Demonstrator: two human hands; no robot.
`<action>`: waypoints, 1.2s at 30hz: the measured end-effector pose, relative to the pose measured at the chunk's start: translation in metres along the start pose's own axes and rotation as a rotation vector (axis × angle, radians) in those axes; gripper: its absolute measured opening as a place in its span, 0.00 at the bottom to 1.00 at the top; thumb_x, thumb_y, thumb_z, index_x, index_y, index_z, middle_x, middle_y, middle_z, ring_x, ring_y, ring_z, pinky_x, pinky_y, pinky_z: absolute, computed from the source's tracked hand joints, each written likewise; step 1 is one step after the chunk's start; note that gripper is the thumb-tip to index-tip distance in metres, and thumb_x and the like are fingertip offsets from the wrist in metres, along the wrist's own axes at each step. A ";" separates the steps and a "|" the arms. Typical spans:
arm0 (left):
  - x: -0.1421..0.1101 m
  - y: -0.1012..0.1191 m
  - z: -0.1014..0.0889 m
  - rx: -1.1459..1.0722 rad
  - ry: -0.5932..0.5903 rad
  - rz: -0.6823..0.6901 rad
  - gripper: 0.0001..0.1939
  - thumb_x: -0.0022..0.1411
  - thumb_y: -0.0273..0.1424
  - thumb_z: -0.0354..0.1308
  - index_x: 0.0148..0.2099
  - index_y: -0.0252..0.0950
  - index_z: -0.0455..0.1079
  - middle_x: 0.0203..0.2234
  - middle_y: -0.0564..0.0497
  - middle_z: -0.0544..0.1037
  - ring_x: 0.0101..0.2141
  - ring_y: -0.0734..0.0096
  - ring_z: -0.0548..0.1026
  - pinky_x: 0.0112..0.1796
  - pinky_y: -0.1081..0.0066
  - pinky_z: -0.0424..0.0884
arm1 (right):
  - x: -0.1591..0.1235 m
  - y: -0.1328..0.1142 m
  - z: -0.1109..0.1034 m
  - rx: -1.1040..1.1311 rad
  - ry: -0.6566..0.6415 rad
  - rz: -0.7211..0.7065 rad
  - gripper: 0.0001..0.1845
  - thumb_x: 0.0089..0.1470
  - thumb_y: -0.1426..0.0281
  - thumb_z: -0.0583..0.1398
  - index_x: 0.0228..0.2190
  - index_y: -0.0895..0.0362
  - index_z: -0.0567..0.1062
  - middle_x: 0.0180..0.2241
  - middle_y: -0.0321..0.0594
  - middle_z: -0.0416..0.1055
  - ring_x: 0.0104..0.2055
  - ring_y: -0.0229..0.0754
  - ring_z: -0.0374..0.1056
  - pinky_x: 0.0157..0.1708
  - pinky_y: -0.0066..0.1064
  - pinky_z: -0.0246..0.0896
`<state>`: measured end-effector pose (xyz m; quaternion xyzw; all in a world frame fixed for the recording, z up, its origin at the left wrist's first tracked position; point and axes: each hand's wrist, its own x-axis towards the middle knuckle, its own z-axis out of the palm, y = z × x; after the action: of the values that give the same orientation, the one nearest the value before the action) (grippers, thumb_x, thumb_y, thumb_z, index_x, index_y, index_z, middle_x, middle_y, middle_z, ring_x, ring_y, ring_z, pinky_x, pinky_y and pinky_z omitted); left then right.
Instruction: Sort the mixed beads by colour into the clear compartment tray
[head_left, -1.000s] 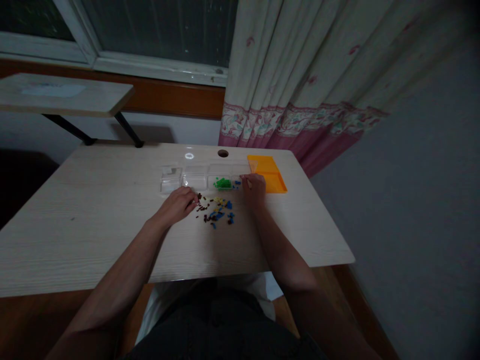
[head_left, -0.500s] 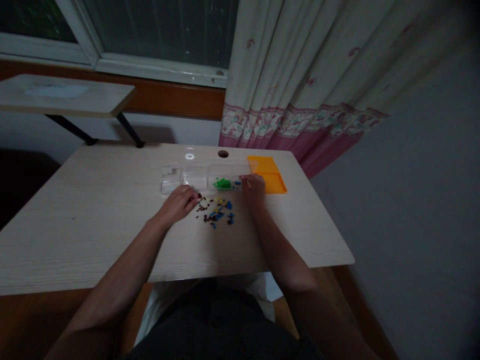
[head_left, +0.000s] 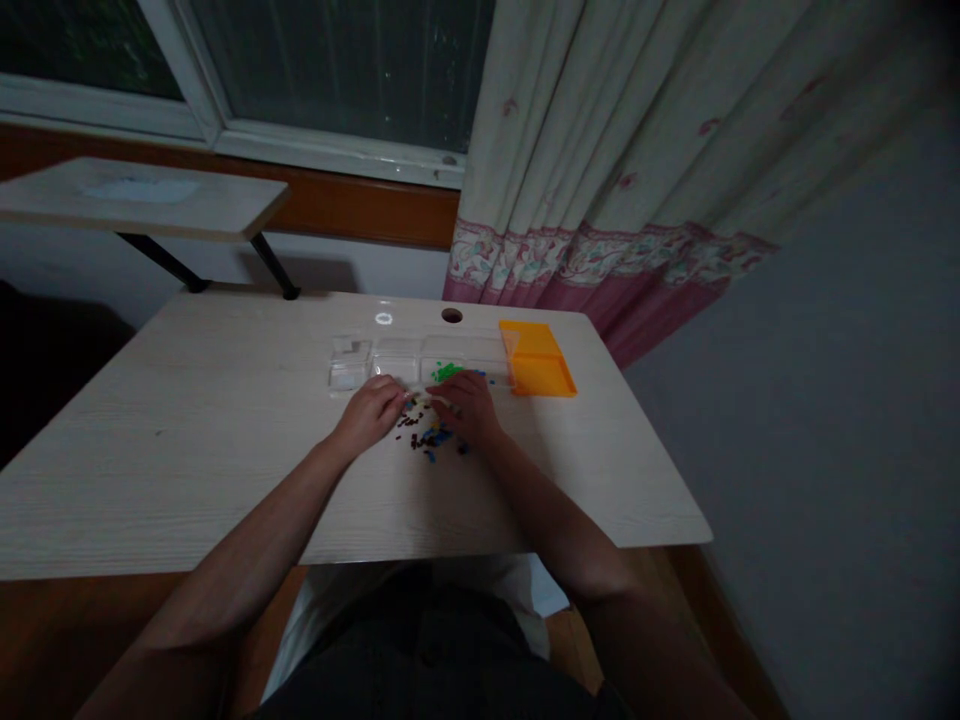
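Observation:
My left hand rests at the left edge of a loose pile of small toy bricks, its thumb and fingers pinched together; what they hold, if anything, is too small to make out. Across from it, my right hand reaches over the upper right of the pile, fingers stretched toward the left hand and slightly apart. The pile mixes brown, blue and yellow pieces. Just behind both hands lies a clear plastic compartment box. Green bricks sit in one compartment, partly covered by my right hand, with a few blue bricks to their right.
An orange tray lies right of the clear box on the pale wooden table. A round cable hole is near the back edge. A raised shelf stands at back left; a curtain hangs behind.
My right hand has moved left and toward me, from the blue bricks' compartment to the pile. My left hand stays near the pile's left edge. The view has shifted slightly.

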<state>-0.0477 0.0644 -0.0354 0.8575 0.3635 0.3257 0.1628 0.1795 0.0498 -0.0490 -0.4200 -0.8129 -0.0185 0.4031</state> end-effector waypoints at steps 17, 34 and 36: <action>-0.001 0.006 0.004 0.001 0.014 -0.011 0.21 0.73 0.36 0.44 0.29 0.36 0.68 0.26 0.49 0.69 0.32 0.68 0.68 0.36 0.66 0.66 | 0.000 -0.016 0.010 0.048 -0.100 -0.077 0.10 0.62 0.65 0.58 0.35 0.49 0.81 0.36 0.39 0.77 0.46 0.43 0.67 0.50 0.40 0.60; -0.002 0.004 0.000 0.028 0.036 -0.052 0.23 0.73 0.38 0.44 0.28 0.37 0.69 0.25 0.49 0.70 0.32 0.67 0.69 0.38 0.65 0.67 | 0.002 -0.012 0.002 0.020 -0.086 0.003 0.10 0.62 0.66 0.58 0.35 0.50 0.81 0.36 0.39 0.78 0.46 0.44 0.67 0.50 0.40 0.60; -0.002 0.002 -0.002 0.024 0.059 -0.060 0.22 0.73 0.37 0.44 0.28 0.37 0.69 0.25 0.49 0.70 0.32 0.67 0.69 0.39 0.65 0.67 | 0.003 -0.003 -0.005 -0.022 -0.028 0.092 0.11 0.62 0.65 0.58 0.34 0.50 0.81 0.36 0.40 0.78 0.45 0.44 0.68 0.49 0.39 0.60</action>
<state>-0.0489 0.0617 -0.0332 0.8380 0.3977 0.3416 0.1514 0.1794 0.0479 -0.0428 -0.4617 -0.7979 -0.0029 0.3876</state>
